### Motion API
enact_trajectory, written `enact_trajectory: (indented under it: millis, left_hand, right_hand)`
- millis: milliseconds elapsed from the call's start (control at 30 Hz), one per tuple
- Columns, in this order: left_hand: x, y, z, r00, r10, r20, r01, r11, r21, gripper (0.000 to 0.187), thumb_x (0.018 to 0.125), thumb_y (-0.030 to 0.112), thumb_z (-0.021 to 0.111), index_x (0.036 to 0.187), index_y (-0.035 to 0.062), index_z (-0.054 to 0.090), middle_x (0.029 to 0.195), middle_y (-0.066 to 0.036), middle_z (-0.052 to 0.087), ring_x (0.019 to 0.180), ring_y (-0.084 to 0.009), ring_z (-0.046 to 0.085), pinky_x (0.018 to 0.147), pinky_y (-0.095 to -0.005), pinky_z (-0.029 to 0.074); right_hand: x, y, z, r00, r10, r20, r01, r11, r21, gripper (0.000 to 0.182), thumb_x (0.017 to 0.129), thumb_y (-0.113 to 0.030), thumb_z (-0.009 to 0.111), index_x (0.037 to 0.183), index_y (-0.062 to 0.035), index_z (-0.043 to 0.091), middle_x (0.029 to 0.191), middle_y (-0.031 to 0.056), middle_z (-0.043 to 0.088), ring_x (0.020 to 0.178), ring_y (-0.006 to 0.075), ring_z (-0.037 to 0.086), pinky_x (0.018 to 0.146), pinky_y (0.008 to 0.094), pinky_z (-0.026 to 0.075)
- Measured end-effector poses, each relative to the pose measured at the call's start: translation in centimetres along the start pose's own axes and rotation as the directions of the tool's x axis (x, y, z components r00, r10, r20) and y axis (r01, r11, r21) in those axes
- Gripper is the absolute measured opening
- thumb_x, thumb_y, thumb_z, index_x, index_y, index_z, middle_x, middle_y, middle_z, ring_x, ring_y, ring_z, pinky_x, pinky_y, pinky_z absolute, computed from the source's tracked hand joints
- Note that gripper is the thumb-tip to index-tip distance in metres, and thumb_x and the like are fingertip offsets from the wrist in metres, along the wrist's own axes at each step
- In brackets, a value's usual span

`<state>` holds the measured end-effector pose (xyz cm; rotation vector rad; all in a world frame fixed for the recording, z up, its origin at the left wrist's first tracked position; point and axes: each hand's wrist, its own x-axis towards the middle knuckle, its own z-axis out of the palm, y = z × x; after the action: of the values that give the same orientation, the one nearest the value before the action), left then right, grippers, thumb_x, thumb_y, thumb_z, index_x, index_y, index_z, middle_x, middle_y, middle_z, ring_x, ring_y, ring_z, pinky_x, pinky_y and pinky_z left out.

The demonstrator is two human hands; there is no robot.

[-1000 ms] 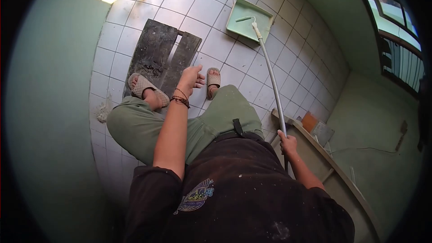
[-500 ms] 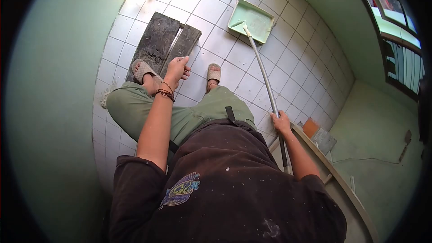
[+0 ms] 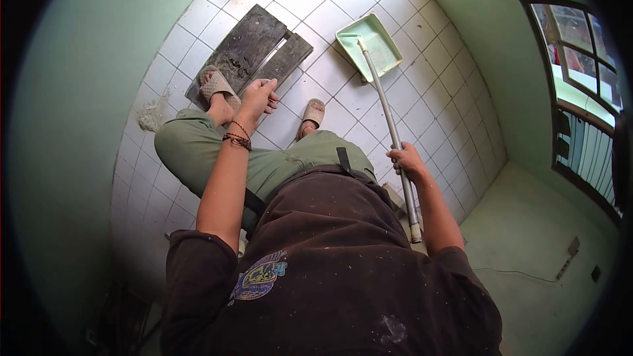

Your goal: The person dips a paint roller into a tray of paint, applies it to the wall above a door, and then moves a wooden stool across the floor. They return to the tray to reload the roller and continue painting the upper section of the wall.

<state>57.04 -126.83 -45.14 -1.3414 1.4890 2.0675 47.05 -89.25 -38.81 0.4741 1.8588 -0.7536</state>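
Right hand (image 3: 407, 159) grip closed round the roller pole (image 3: 388, 118), held partway down the shaft; roller head sits in the green paint tray (image 3: 386, 53) on the tiled floor (image 3: 422, 92); left hand (image 3: 258, 97) loose, half-curled, holding nothing, above the dark board (image 3: 254, 46); pole looks stiff, light, probably smooth metal, so slippery, best gripped mid-shaft for control; versus half a second ago the tray end of the pole has barely moved, left hand much the same

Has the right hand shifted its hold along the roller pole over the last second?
Yes. The right hand now grips the pole higher, nearer the paint tray; more of the pole's butt end sticks out below the hand than before.
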Motion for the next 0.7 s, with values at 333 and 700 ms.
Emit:
enact_trajectory:
  millis: [333, 700]
  left_hand:
    - [-3.5, -0.5, -2.1, 0.994, -0.035, -0.108, 0.029, 0.998, -0.063, 0.026, 0.088, 0.031, 0.053, 0.094, 0.0055, 0.051, 0.07, -0.003, 0.054, 0.056, -0.0089, 0.052, 0.046, -0.0202, 0.041]
    - [-3.9, -1.5, -3.4, 0.986, -0.108, -0.123, 0.102, 0.993, -0.055, 0.025, 0.088, 0.03, 0.052, 0.094, 0.006, 0.052, 0.072, -0.002, 0.054, 0.059, -0.0085, 0.053, 0.05, -0.0211, 0.042]
  right_hand:
    - [6.5, -7.0, -0.3, 0.992, -0.124, -0.01, 0.124, 0.992, -0.002, 0.017, 0.073, -0.007, 0.061, 0.081, -0.0005, 0.048, 0.06, 0.0043, 0.048, 0.042, 0.0111, 0.044, 0.036, 0.0261, 0.039]
    - [13.9, -14.8, 0.9, 0.985, -0.175, 0.0, 0.174, 0.976, 0.13, 0.013, 0.074, -0.005, 0.061, 0.075, 0.0005, 0.05, 0.057, 0.0047, 0.048, 0.041, 0.0116, 0.045, 0.035, 0.0256, 0.039]
